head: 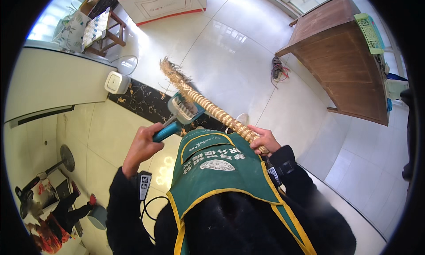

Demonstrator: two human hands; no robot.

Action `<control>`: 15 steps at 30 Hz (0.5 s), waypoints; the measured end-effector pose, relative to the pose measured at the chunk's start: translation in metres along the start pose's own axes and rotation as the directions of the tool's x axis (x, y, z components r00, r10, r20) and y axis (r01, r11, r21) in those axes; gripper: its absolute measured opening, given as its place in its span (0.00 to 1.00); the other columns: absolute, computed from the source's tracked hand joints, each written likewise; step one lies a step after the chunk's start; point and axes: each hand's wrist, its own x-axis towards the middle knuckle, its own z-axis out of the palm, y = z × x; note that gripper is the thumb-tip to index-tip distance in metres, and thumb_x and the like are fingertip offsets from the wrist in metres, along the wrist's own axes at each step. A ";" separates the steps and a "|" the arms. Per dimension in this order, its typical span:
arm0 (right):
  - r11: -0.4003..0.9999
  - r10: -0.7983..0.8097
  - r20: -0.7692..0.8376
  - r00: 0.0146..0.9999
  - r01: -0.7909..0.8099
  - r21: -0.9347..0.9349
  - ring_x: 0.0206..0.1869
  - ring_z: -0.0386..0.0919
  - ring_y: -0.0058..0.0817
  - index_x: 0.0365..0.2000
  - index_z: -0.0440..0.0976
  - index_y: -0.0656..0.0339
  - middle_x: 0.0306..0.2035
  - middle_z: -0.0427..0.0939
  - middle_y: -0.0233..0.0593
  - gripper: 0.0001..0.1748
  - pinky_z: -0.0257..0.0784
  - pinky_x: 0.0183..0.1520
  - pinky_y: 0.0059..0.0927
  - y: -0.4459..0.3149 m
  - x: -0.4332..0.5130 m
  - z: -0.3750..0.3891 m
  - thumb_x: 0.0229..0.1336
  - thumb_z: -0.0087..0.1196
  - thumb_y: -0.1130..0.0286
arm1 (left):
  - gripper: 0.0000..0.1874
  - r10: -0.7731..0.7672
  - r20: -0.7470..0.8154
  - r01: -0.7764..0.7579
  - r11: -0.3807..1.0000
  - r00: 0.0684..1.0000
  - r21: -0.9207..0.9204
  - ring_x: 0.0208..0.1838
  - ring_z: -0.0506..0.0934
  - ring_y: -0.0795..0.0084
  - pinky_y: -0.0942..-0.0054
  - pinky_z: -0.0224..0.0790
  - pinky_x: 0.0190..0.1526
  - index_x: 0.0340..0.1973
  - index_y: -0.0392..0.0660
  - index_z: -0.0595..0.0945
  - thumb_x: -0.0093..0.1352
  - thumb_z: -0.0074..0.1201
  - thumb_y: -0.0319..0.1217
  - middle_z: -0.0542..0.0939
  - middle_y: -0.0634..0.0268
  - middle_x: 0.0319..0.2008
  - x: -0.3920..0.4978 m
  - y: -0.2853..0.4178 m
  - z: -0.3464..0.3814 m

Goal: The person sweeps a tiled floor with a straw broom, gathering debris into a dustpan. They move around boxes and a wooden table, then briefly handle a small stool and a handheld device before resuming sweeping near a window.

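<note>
My left hand (144, 145) grips the teal handle of a dustpan (167, 132), whose pan has a pale row of comb-like teeth. In my right hand (265, 142) is the wound, ribbed handle end of a straw broom (214, 109). The broom slants up and left across the pan's far side, its frayed bristle tip (171, 71) reaching past it. Brown fibrous matter shows at the pan; whether it is loose debris or bristles, I cannot tell. A green apron (215, 155) with yellow trim covers my front.
Below runs a black marbled threshold strip (142, 99) between two tiled floors. A white box-shaped device (117, 82) stands at the wall end. Farther out are a woven-seat stool (99, 29), large carton (166, 6), shoe (276, 69) and wooden cabinet (338, 59). Another person (59, 218) is at lower left.
</note>
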 end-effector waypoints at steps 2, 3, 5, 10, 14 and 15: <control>0.991 -0.119 -0.084 0.989 0.123 0.044 0.12 0.67 0.21 0.62 0.52 0.69 0.21 0.73 0.40 0.45 0.60 0.13 0.21 0.000 -0.008 -0.005 0.38 0.52 0.86 | 0.13 0.048 -0.089 -0.049 0.999 0.995 -0.005 0.19 0.64 0.75 0.73 0.57 0.23 0.30 0.36 0.75 0.47 0.51 0.20 0.64 0.61 0.14 -0.007 -0.006 -0.008; 0.994 -0.112 -0.142 0.984 0.111 -0.017 0.12 0.67 0.21 0.62 0.53 0.69 0.21 0.73 0.40 0.45 0.61 0.13 0.21 0.000 -0.007 -0.009 0.38 0.53 0.86 | 0.12 -0.003 -0.080 0.002 1.000 0.997 -0.017 0.19 0.64 0.76 0.74 0.56 0.23 0.30 0.36 0.75 0.47 0.51 0.21 0.64 0.62 0.14 -0.009 -0.009 -0.010; 0.994 -0.088 -0.281 0.956 0.063 -0.094 0.12 0.67 0.21 0.61 0.54 0.69 0.20 0.73 0.39 0.44 0.62 0.14 0.22 -0.001 0.003 -0.025 0.38 0.53 0.85 | 0.12 -0.076 -0.095 0.078 0.997 0.993 0.021 0.19 0.63 0.78 0.75 0.55 0.23 0.29 0.36 0.75 0.48 0.51 0.21 0.62 0.64 0.14 -0.011 -0.014 -0.013; 0.984 -0.163 -0.377 0.912 0.119 -0.136 0.10 0.65 0.21 0.41 0.70 0.62 0.16 0.67 0.33 0.20 0.55 0.08 0.24 -0.045 0.089 -0.095 0.41 0.52 0.81 | 0.10 -0.082 -0.178 0.077 0.996 0.981 -0.034 0.20 0.62 0.81 0.78 0.53 0.23 0.27 0.37 0.75 0.47 0.52 0.21 0.63 0.68 0.15 0.026 -0.013 -0.013; 0.981 -0.136 -0.368 0.920 0.075 -0.178 0.10 0.68 0.23 0.33 0.69 0.63 0.15 0.68 0.34 0.14 0.55 0.07 0.26 -0.072 0.176 -0.120 0.39 0.56 0.77 | 0.10 -0.141 -0.222 0.127 0.989 0.965 -0.075 0.21 0.62 0.82 0.80 0.52 0.24 0.26 0.38 0.75 0.46 0.52 0.21 0.64 0.72 0.15 0.062 0.013 -0.007; 0.944 -0.142 -0.366 0.920 0.015 -0.328 0.10 0.69 0.24 0.32 0.69 0.63 0.15 0.69 0.34 0.14 0.55 0.07 0.26 -0.076 0.190 -0.122 0.39 0.56 0.77 | 0.10 -0.158 -0.224 0.144 0.987 0.962 -0.077 0.21 0.62 0.82 0.80 0.51 0.24 0.25 0.38 0.75 0.46 0.52 0.21 0.64 0.73 0.16 0.071 0.021 -0.005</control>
